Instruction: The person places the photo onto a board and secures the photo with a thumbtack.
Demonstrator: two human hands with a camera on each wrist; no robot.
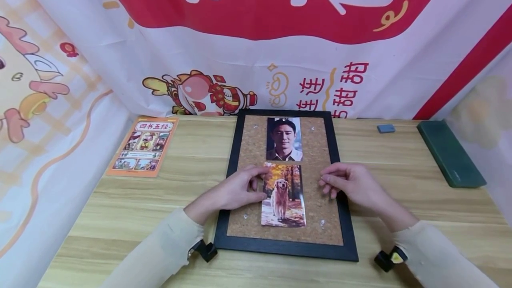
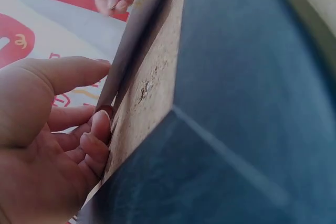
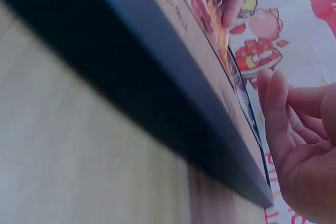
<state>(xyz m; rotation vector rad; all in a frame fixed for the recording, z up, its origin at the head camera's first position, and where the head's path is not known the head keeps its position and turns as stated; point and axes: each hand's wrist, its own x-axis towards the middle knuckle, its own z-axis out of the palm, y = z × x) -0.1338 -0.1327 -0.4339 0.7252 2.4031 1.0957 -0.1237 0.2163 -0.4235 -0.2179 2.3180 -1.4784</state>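
A portrait photo (image 1: 284, 141) lies on the upper part of a black-framed cork board (image 1: 244, 228). Below it is a photo of a golden dog (image 1: 282, 199). My left hand (image 1: 242, 188) holds the dog photo at its left edge, thumb and forefinger apart along it. From the left wrist view, that photo (image 2: 118, 66) stands slightly off the cork. Over the board's right side, my right hand (image 1: 352, 181) brings thumb and forefinger together on a tiny thing, apparently a clear push pin, mostly hidden by the fingertips. Several clear push pins (image 1: 322, 223) are on the cork.
An orange comic-style booklet (image 1: 144, 146) lies on the wooden table (image 1: 192, 154) to the left. Toward the right back are a small blue eraser (image 1: 386, 129) and a long green case (image 1: 450, 154). A printed cloth (image 1: 224, 52) hangs behind the board.
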